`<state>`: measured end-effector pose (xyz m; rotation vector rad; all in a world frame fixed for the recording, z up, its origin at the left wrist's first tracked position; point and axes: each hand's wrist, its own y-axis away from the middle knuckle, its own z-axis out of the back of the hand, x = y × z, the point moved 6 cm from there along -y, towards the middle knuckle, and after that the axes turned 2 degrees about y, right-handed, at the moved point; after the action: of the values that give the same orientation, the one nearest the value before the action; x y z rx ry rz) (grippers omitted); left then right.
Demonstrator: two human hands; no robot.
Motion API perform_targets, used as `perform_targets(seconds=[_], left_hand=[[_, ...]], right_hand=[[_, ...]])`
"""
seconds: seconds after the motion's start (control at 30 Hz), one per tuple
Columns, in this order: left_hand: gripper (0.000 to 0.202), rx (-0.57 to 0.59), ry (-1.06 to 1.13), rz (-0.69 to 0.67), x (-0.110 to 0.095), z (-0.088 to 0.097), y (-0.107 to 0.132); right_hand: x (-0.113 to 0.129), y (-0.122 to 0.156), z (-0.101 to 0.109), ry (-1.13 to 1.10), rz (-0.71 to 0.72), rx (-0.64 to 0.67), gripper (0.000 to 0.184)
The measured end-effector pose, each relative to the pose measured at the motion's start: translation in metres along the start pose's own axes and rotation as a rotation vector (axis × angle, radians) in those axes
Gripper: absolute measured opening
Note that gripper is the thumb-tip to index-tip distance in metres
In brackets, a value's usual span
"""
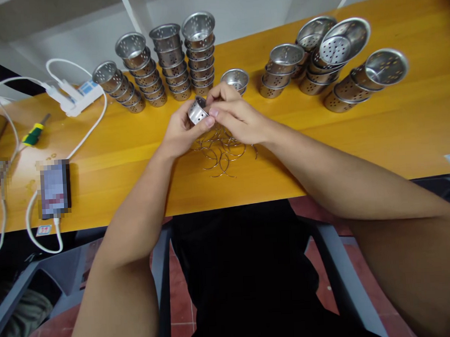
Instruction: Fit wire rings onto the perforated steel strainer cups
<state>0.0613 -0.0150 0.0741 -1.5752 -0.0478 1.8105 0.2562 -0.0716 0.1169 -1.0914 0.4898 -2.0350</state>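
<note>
My left hand (183, 130) is closed round a small perforated metal cup (197, 111), held on its side above the yellow table (321, 138). My right hand (235, 115) is closed over the cup's rim, fingers pinched at its top; whether it holds a wire piece is hidden. A loose pile of bent wire handles (220, 156) lies on the table just under both hands. A single cup (235, 80) stands right behind my hands.
Several stacks of the same cups (174, 60) lean at the back centre-left, and more stacks (332, 57) lie at the back right. At the left are a white power strip (75, 93) with cables, a green-yellow screwdriver (34, 132) and a phone (55, 188).
</note>
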Motion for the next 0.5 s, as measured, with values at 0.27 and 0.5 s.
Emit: perform_targets(seconds=[0.27,0.5], left_hand=[[0.09,-0.022,-0.009,-0.005,0.01,0.008,-0.004],[0.109,-0.046,-0.015,-0.065,0.038,0.011,-0.007]], right_hand=[[-0.006,0.0,0.002,-0.065,-0.043,-0.072,0.069],[0.015,0.002,0.011,0.055,0.007,-0.077,0.043]])
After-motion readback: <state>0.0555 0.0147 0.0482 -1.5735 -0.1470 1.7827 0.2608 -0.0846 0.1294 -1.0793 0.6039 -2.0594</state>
